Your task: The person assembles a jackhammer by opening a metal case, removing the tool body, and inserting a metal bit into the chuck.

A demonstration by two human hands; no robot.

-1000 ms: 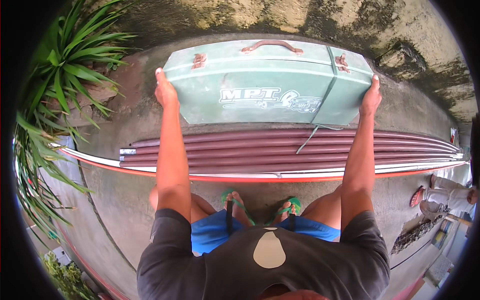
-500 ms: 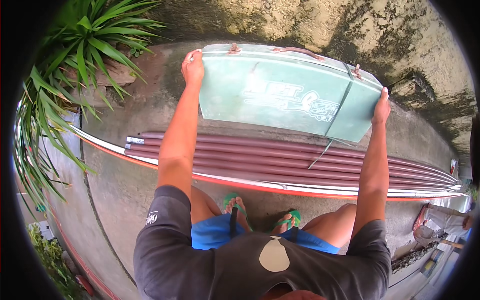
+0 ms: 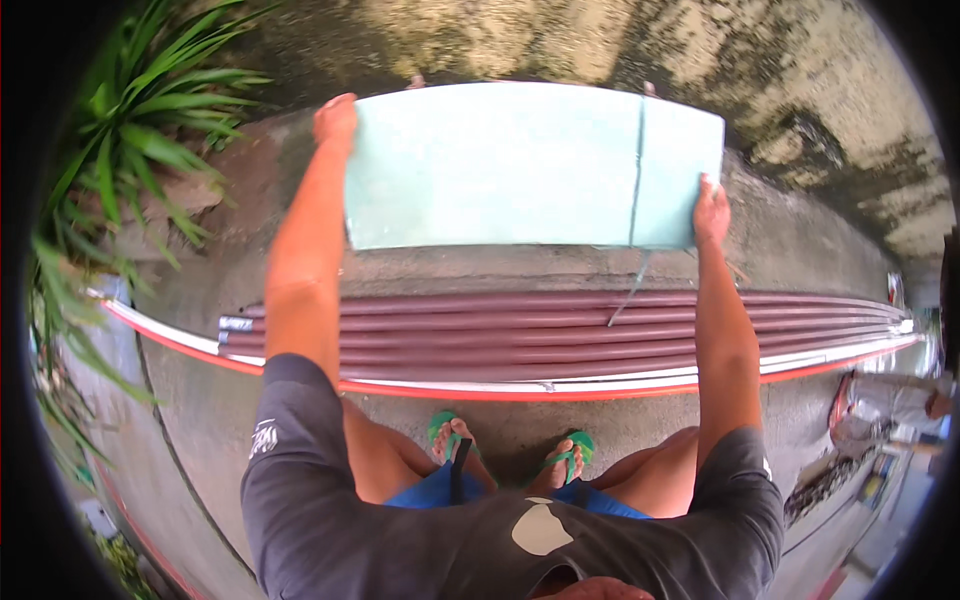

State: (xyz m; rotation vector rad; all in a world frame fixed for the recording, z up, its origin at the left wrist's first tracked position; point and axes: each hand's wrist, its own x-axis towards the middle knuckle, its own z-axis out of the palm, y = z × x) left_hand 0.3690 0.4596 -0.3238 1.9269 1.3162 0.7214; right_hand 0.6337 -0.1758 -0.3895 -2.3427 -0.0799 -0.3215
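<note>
Head view shows the pale green case (image 3: 500,165) at your twelve o'clock, the fingers of your left hand (image 3: 336,122), at eleven, and right hand (image 3: 712,212), at one, curled tight onto its opposite ends. Maroon pipes (image 3: 480,322) lie between it and your green sandals (image 3: 581,446).

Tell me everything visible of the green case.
The pale green case is boxy and hard-looking, its broad, bright face toward the camera. A dark strap crosses it near the right end, its tail dangling over the brown pipes. The left hand holds its upper left corner, the right hand its right edge, lower down. Whether it touches the ground is unclear.
</note>
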